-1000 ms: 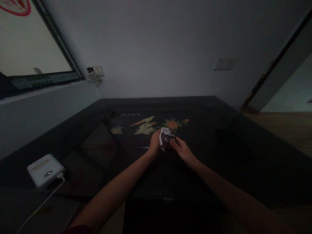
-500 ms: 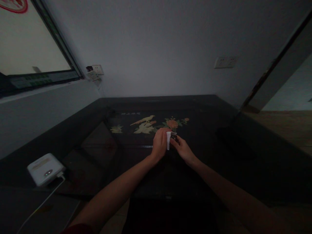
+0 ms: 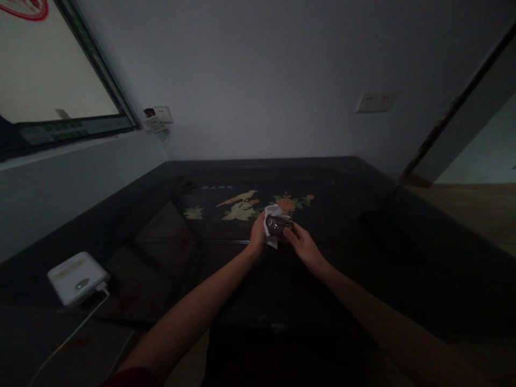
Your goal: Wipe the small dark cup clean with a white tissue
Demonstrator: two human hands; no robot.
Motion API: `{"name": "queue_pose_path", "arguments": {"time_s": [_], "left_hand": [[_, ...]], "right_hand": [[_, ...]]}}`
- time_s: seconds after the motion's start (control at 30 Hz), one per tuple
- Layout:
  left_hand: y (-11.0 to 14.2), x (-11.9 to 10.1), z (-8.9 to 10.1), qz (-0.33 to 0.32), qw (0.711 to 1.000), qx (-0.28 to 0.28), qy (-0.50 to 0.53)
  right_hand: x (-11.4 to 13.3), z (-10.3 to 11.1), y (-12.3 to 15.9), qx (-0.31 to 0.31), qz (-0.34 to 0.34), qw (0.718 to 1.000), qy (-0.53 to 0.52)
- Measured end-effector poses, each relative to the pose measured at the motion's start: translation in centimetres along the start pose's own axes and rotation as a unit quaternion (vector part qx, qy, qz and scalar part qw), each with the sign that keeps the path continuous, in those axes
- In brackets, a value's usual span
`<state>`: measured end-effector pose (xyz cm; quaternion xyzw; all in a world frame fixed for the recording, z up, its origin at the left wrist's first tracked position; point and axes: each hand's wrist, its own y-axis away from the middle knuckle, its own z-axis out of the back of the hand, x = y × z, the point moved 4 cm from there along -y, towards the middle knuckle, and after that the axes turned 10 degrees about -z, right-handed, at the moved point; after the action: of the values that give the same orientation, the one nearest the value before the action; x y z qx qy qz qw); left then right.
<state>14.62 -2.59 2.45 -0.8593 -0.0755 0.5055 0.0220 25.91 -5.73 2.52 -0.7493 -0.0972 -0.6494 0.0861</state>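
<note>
Both my hands meet over a dark lacquered table (image 3: 346,177) painted with a bird and flowers (image 3: 242,207). My left hand (image 3: 257,236) is closed on a crumpled white tissue (image 3: 269,221), which is pressed against a small dark object (image 3: 279,226). My right hand (image 3: 301,246) pinches that dark object from the right side. What the object is stays unclear in the dim light.
A white power bank (image 3: 76,277) with a white cable (image 3: 68,338) lies on the near left. A window (image 3: 48,70) fills the upper left, with wall sockets (image 3: 157,119) beside it. Another socket plate (image 3: 373,102) is on the far wall. A doorway (image 3: 475,150) opens at right.
The left hand had turned so the tissue showed only as a thin strip. It has now turned back, and the tissue and the dark object show again between the hands.
</note>
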Motion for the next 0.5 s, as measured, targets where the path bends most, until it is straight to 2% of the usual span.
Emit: {"name": "queue_pose_path", "arguments": {"time_s": [0.1,0.2,0.27,0.3,0.37,0.43,0.5], "left_hand": [[0.2,0.5,-0.7,0.058,0.994,0.031,0.088],[0.5,0.3,-0.3,0.033,0.997,-0.011,0.067],[0.7,-0.2,0.2,-0.027,0.999,-0.043,0.007],[0.9,-0.6,0.3,-0.066,0.997,-0.042,-0.029],[1.4,-1.5,0.1,-0.145,0.983,-0.003,-0.111],[2.1,-2.4,-0.5,-0.227,0.952,0.046,-0.200],[2.7,-3.2,-1.1,-0.314,0.900,0.094,-0.287]], "right_hand": [[0.0,-0.1,-0.1,0.006,0.011,1.000,-0.008],[0.1,-0.3,-0.1,0.009,0.014,1.000,-0.008],[0.2,-0.4,0.0,0.009,0.011,1.000,-0.004],[0.2,-0.4,0.0,0.005,0.009,1.000,-0.001],[0.2,-0.2,0.0,-0.014,0.004,1.000,0.008],[0.0,0.0,-0.1,-0.033,0.002,0.999,0.019],[-0.3,0.3,-0.2,-0.047,-0.001,0.998,0.032]]}}
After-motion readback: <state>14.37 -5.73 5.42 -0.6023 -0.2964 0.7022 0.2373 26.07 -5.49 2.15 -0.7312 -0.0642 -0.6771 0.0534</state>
